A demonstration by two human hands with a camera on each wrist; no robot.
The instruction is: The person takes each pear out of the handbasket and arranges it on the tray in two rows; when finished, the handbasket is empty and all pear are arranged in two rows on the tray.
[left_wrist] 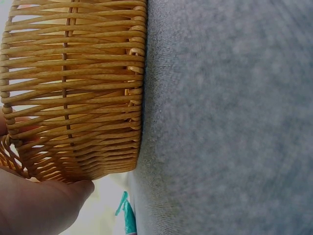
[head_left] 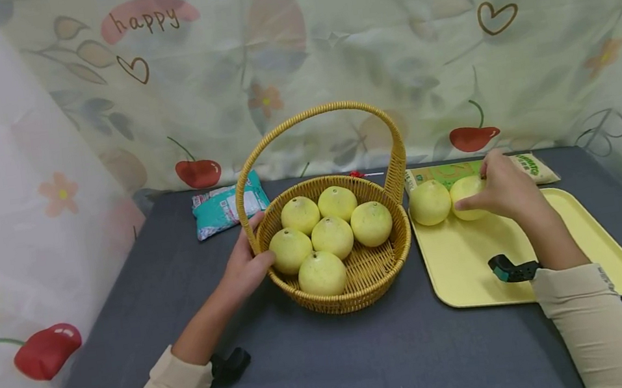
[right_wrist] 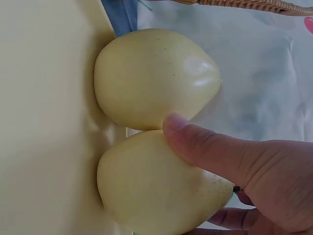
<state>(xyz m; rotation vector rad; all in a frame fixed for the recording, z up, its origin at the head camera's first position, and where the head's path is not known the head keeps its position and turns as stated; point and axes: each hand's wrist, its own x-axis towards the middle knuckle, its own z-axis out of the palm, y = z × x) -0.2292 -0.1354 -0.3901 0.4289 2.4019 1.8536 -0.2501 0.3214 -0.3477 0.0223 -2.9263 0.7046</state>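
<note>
A woven basket (head_left: 340,305) with a tall arched handle stands mid-table and holds several pale yellow pears (head_left: 332,238). My left hand (head_left: 245,265) grips its left rim by the foot of the handle; in the left wrist view the thumb (left_wrist: 54,200) lies along the weave, the other fingers mostly hidden. On the far left part of a yellow tray (head_left: 474,271) two more pears sit side by side. My right hand (head_left: 508,189) holds the right pear (right_wrist: 156,188) from above, thumb over its near side. The left pear (right_wrist: 154,78) touches it.
A teal packet (head_left: 230,206) lies behind the basket on the left. Behind the tray is a flat green and cream packet (head_left: 534,168). A printed curtain (head_left: 330,67) closes off the back of the grey-clothed table (head_left: 334,368).
</note>
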